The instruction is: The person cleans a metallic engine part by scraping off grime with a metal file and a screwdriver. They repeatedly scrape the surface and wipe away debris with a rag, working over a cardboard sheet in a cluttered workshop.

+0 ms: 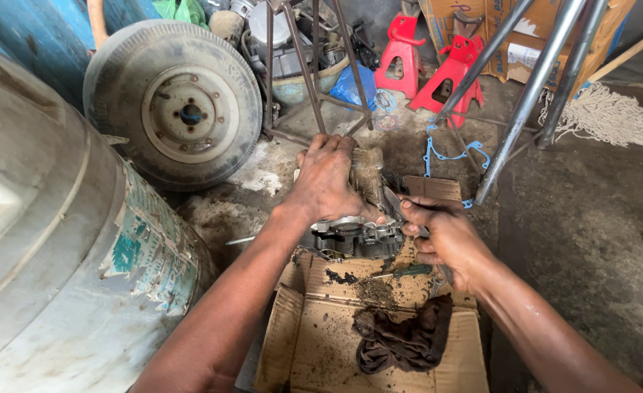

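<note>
A greasy metal engine casing [354,236] rests on a flattened cardboard sheet [314,342] on the floor. My left hand [327,178] grips its upper edge from above, holding it tilted. My right hand [445,236] is closed around a thin flat metal tool [393,200] whose tip touches the casing near my left hand. A green-handled screwdriver [409,271] lies on the cardboard just below the casing, beside a patch of dark grit. A dirty brown rag [405,338] lies crumpled lower on the cardboard.
A worn tyre on its wheel [176,102] leans at upper left beside a large grey tank [37,240]. Two red jack stands [438,69], a metal frame [314,73], slanting steel pipes [533,94], a blue gasket [445,153] and a white mop head [613,116] surround the spot.
</note>
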